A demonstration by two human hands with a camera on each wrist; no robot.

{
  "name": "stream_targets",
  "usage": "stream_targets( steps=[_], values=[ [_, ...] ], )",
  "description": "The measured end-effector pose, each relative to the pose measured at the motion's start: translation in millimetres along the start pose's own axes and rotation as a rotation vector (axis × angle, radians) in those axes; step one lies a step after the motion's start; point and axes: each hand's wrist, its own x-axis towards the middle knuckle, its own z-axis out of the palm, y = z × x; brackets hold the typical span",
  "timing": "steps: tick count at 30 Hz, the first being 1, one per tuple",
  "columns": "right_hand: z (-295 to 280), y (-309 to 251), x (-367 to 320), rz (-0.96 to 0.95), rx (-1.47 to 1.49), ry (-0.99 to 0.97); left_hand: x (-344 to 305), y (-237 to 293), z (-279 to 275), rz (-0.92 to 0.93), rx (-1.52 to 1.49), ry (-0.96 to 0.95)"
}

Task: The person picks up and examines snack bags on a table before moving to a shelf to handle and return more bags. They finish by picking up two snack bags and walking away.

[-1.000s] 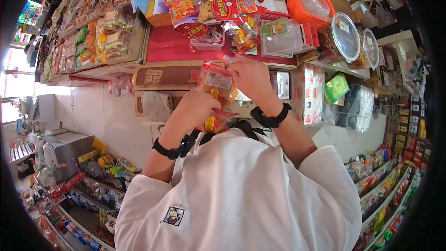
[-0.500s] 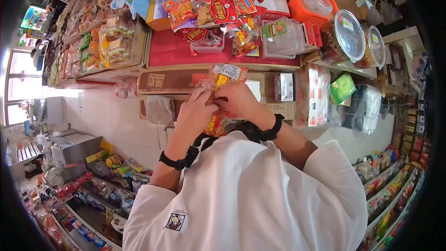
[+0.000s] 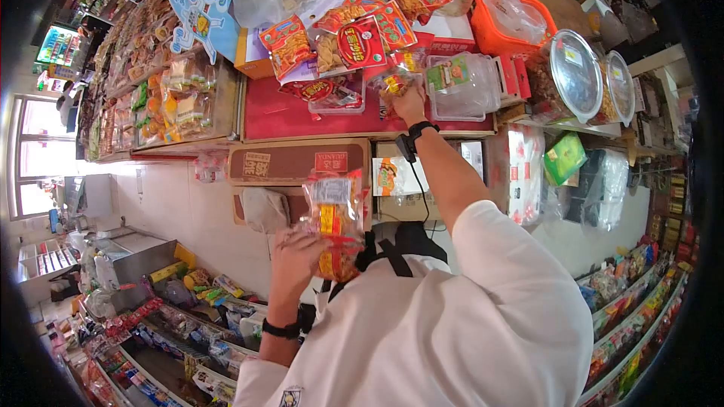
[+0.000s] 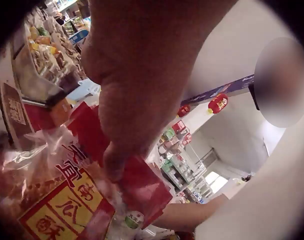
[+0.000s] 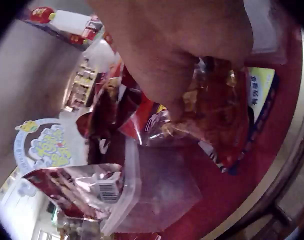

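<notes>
My left hand (image 3: 296,256) grips clear snack packets (image 3: 329,215) with red and yellow labels, held upright in front of my body. In the left wrist view, a packet with a yellow label (image 4: 67,207) lies below the fingers, with a red strip of packaging (image 4: 144,192) beside it. My right hand (image 3: 409,105) reaches out to the red counter and pinches a small clear snack packet (image 3: 394,84) there. Seen from the right wrist, the thumb and fingers close on this shiny packet (image 5: 219,112); part of it is hidden under the hand.
Red snack packets (image 3: 360,44) are heaped on the red counter (image 3: 275,109). Close by stand a clear plastic box (image 3: 475,83), an orange basket (image 3: 483,26) and lidded tubs (image 3: 575,75). Cardboard boxes (image 3: 294,162) sit below the counter's front edge. Packed goods (image 3: 177,94) fill the left side.
Both hands were together at the packets. The right hand has let go and moved forward onto a packet on the counter. My left hand keeps the packets, now lower and further left.
</notes>
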Motion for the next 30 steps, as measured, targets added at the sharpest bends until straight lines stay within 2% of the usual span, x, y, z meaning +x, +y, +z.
stream_targets(
  steps=[1, 3, 5, 6, 7, 8, 9, 10, 11, 12, 13, 14, 15, 16, 18, 19, 20, 21, 23, 26, 28, 30],
  values=[
    [17.2, 17.0, 6.0, 0.005, 0.008, -0.004, -7.8, -0.6, -0.5, -0.037, -0.048, -0.012],
    [44.1, 47.3, 12.0, 0.005, -0.239, 0.152, -17.4, -3.1, -4.6, -0.071, -0.093, -0.034],
    [15.3, 17.3, -9.9, -0.025, -0.212, 0.155, -22.7, -2.5, -8.0, -0.108, -0.141, -0.031],
    [-1.1, 1.1, -24.0, 0.07, -0.069, 0.081, -24.4, -1.1, -7.8, -0.111, -0.146, -0.031],
    [-11.1, -4.2, -38.4, 0.162, 0.073, 0.008, -24.4, 0.2, -7.5, -0.241, -0.265, -0.007],
    [-6.3, 7.1, -55.3, -0.002, 0.056, 0.131, -22.3, 0.3, -7.0, -0.366, -0.384, 0.022],
    [-7.8, 15.1, -67.7, -0.017, 0.065, 0.083, -19.6, -3.4, -5.6, -0.36, -0.39, 0.033],
    [-26.2, 1.8, -87.9, 0.037, 0.156, 0.025, -16.8, -9.8, -3.7, -0.258, -0.331, 0.035],
    [-31.7, 11.3, -102.3, -0.062, 0.252, -0.054, -12.2, -14.7, -2.9, -0.156, -0.27, 0.036],
    [-60.9, -16.6, -119.2, -0.116, 0.081, -0.096, -3.6, -16.6, -6.8, -0.15, -0.275, 0.044],
    [-79.7, -32.3, -134.1, -0.236, 0.212, -0.072, 5.9, -16.7, -13.5, -0.099, -0.271, -0.056],
    [-95.2, -50.2, -144.1, -0.316, 0.215, -0.093, 13.7, -16.4, -16.9, -0.047, -0.267, -0.16],
    [-107.5, -67.7, -151.7, -0.393, 0.219, -0.114, 19.2, -17.9, -12.9, -0.041, -0.272, -0.162],
    [-118.0, -84.9, -157.4, -0.388, 0.214, -0.108, 23.9, -20.4, -6.1, -0.024, -0.267, -0.196],
    [-131.7, -111.3, -164.2, -0.584, 0.262, -0.186, 35.6, -19.3, -1.7, 0.0, -0.26, -0.23],
    [-133.1, -115.8, -165.6, -0.58, 0.26, -0.181, 41.4, -14.8, -1.0, -0.069, -0.33, -0.275],
    [-134.0, -118.8, -166.0, -0.679, 0.198, -0.295, 45.8, -10.6, -0.9, -0.138, -0.398, -0.322],
    [-134.5, -119.9, -166.8, -0.775, 0.134, -0.411, 49.7, -6.0, -4.1, -0.132, -0.398, -0.328],
    [-133.6, -112.8, -169.5, -0.777, 0.098, -0.43, 60.2, 4.0, -13.6, -0.026, -0.319, -0.065],
    [-139.9, -106.4, -173.3, -0.679, 0.19, -0.411, 64.3, 8.6, -15.5, -0.072, -0.278, 0.008],
    [-148.6, -119.1, -175.9, -0.863, 0.069, -0.341, 65.1, 2.4, -10.9, -0.031, -0.24, 0.026],
    [-154.6, -132.8, -182.1, -0.883, 0.063, -0.365, 62.5, -4.1, -3.2, 0.005, -0.192, 0.051]
  ],
)
